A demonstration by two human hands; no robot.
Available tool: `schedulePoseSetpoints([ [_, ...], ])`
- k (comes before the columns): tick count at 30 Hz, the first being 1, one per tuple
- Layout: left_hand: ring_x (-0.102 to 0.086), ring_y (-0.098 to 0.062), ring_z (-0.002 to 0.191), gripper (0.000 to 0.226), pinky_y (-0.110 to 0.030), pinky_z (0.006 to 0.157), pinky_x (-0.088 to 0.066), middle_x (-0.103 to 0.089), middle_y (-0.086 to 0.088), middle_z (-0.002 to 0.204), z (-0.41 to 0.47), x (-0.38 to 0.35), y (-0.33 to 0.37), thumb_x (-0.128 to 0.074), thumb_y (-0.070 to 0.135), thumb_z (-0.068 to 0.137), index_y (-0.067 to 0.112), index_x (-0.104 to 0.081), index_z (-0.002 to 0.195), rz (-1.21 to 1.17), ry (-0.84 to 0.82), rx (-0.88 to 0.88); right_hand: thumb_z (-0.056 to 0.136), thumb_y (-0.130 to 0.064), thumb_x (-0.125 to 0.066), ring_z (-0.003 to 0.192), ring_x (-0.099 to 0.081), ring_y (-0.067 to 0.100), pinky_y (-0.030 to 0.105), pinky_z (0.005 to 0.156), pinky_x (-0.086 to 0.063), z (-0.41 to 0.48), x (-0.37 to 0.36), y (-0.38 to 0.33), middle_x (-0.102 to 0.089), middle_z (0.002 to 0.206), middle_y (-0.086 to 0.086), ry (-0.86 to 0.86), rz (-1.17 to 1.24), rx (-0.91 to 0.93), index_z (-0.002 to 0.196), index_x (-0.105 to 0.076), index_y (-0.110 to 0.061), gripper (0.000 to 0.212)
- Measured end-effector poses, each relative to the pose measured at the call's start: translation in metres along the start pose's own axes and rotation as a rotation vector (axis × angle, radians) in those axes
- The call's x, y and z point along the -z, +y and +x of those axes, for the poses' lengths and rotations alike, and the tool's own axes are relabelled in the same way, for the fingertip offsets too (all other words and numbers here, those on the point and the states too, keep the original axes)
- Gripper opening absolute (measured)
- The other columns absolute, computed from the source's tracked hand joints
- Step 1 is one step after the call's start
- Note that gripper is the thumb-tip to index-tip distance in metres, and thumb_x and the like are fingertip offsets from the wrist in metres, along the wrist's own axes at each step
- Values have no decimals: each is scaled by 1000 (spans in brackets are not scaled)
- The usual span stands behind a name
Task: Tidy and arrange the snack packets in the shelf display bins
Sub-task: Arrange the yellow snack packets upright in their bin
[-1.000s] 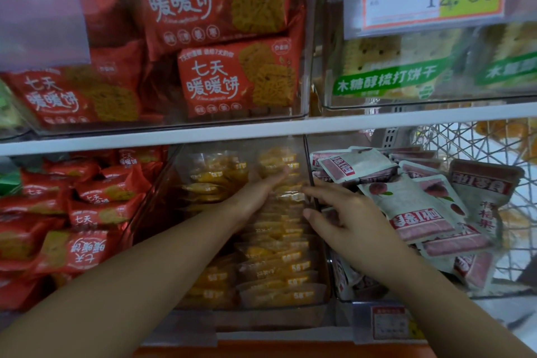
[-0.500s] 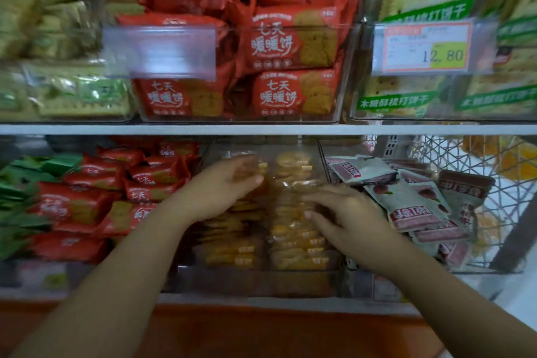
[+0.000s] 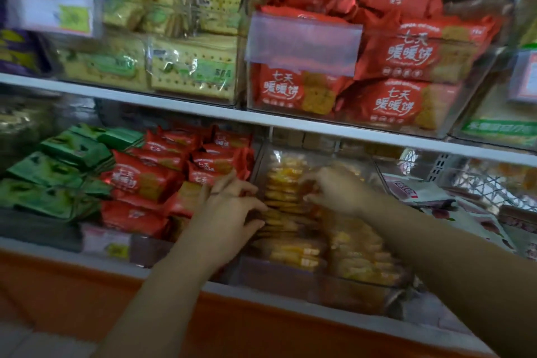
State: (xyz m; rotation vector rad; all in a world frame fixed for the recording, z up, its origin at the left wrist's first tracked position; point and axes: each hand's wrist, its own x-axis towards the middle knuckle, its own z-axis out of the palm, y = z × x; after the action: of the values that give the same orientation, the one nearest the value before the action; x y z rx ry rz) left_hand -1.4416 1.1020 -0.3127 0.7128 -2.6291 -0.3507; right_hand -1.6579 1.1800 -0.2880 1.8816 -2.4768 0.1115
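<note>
Presently, the left hand (image 3: 229,212) has fingers and thumb curled round the edges of several yellow packets (image 3: 293,256), about midway along the left wall of the clear bin (image 3: 276,277). The right hand (image 3: 338,190) reaches further in, its fingertips bent down onto the packets near the back wall. Motion blur prevents saying whether it pinches one or merely presses on it. The packets sit in two rows that run from the bin's front wall to its back, and the bin stands at the front edge of the lower shelf (image 3: 180,272). Each packet leans on the one behind, overlapped like tiles, with its face tipped up and toward the front. As far as the blur allows, each packet's long axis lies across the bin, parallel to the shelf's front edge. The front of both rows looks orderly, while the middle and back look looser. Judgement: the step in hand is squaring up these two rows. The next move calls for both hands to draw the loose packets together, press them to a common lean, and keep the rows apart without spilling over the side walls. Red packets (image 3: 145,180) lie just beyond the bin's left wall, with green packets (image 3: 58,171) past them. White packets (image 3: 421,193) lie beyond its right wall.
</note>
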Motion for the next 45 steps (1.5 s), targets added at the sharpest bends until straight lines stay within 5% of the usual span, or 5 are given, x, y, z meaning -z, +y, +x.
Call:
schedulePoseSetpoints([
  [8,-7,-10,142,35,-43,117,-7,-34,17,142,16,-5,-5,-54,40,91,40,-54,126,-17,0,11,92,-29,-53,108,-58,23,27,84,-45,55,-8,30,-60,126,6,-30,-72,-149,126,-56,-20,35],
  [15,-33,-12,129,35,-31,113,-21,-46,15,132,17,-9,-16,-60,35,88,34,-60,123,-85,93,-25,89,-16,-49,72,-57,18,25,64,-46,74,-8,37,-62,83,2,32,54,-162,76,-54,-24,16],
  [36,-39,0,124,35,-27,115,-9,-42,20,131,19,-9,-16,-57,35,90,39,-56,125,-85,72,-10,100,-30,-39,121,-51,19,30,104,-38,74,-7,24,-56,130,4,-117,358,-43,126,-56,-15,34],
  [40,-38,0,123,35,-33,117,-12,-42,20,130,17,-8,-17,-58,33,90,37,-56,125,-89,59,-4,89,-33,-60,91,-59,8,21,82,-43,32,10,28,-65,96,-8,86,368,20,99,-64,-25,14],
  [45,-41,-4,122,35,-40,113,-24,-45,17,129,16,-6,-16,-61,31,88,34,-59,123,-92,46,5,72,-45,-75,86,-60,3,24,80,-46,7,2,15,-68,95,-14,-257,-63,187,101,-66,-29,35],
])
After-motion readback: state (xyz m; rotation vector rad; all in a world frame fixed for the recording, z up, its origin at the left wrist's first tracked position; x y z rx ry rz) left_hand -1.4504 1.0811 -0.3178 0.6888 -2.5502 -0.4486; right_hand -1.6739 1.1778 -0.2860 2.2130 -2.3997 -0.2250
